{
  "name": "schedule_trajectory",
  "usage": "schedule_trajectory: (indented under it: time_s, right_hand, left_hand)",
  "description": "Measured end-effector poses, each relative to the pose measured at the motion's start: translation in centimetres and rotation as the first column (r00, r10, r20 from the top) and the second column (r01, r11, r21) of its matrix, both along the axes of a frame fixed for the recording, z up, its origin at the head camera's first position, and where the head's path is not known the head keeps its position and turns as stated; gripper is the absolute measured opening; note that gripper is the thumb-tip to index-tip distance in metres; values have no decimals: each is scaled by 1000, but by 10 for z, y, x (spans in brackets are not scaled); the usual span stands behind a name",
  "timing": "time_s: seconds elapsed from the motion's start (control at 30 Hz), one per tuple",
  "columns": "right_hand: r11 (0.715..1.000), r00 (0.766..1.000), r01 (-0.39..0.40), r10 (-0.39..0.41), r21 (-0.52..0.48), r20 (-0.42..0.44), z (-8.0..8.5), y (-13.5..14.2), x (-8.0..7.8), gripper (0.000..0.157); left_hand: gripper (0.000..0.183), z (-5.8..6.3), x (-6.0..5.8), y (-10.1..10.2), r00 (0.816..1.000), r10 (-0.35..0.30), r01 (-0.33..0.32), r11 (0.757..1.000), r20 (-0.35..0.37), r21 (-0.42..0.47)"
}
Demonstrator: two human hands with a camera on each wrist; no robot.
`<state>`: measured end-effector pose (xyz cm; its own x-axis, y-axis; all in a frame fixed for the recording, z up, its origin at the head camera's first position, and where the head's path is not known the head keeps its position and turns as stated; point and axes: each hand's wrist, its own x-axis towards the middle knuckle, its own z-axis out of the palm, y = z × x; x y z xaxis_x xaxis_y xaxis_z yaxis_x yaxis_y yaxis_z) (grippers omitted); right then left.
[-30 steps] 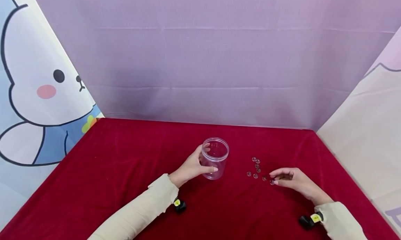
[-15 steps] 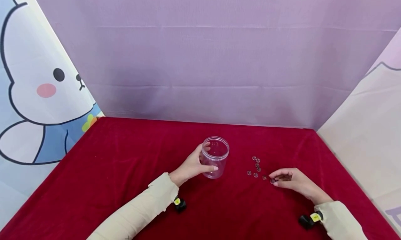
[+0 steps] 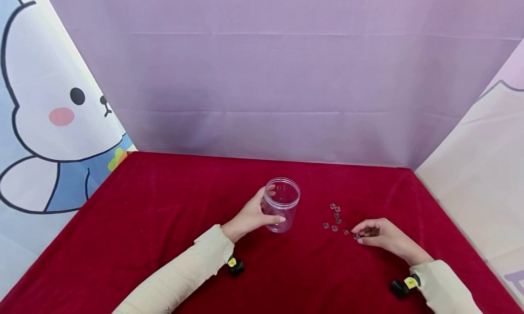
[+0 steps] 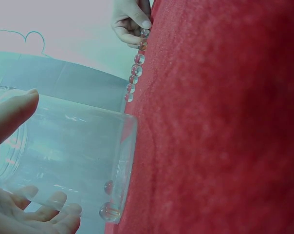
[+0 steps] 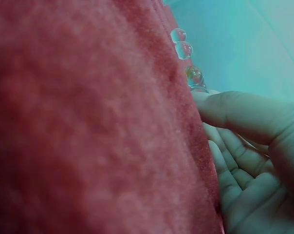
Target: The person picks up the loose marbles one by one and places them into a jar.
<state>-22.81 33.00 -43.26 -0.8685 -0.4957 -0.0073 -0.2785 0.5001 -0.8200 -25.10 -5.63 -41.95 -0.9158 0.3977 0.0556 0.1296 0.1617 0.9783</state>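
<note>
My left hand [image 3: 254,216] grips a clear plastic jar [image 3: 286,218] with no lid, thumb on the near side and fingers round the far side. The jar stands upright on the red cloth. In the left wrist view, a couple of glass marbles [image 4: 109,212] show through the wall near its base. To the right, my right hand [image 3: 386,236] is low on the cloth, thumb and fingertips at a clear glass marble [image 3: 356,236], the nearest of a loose group. In the right wrist view the thumb mostly hides that marble.
Several more glass marbles [image 3: 335,228] lie scattered between the jar and my right hand. Red velvety cloth [image 3: 184,182] covers the table. A lilac curtain [image 3: 262,77] rises behind its far edge, with printed panels [image 3: 61,113] at the sides.
The right thumb and fingertips have closed in slightly around the nearest marble. The left hand and jar hold still; the head view has tilted slightly.
</note>
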Motion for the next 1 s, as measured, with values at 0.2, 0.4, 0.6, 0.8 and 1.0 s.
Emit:
schedule_trajectory:
  time_s: [0.2, 0.4, 0.6, 0.8, 1.0]
  right_hand:
    - [1000, 999, -25, 25, 9, -29, 1, -2, -2, 18]
    - [1000, 1000, -14, 14, 16, -16, 1, -2, -2, 18]
    - [1000, 1000, 7, -7, 19, 7, 1, -3, -1, 19]
    - [999, 1000, 16, -17, 39, 24, 3, -2, -1, 19]
    - [1000, 999, 15, -15, 25, 35, 6, -4, -1, 19]
  left_hand:
    - [89, 1, 1, 0, 1000, 6, -6, 1000, 7, 3]
    - [87, 16, 8, 0, 1000, 5, -5, 1000, 22, -13]
    - [87, 14, 8, 0, 1000, 5, -4, 1000, 28, -14]
    - [89, 2, 2, 0, 1000, 8, -8, 1000, 19, -2]
    - [91, 0, 0, 0, 1000, 5, -5, 1000, 10, -7]
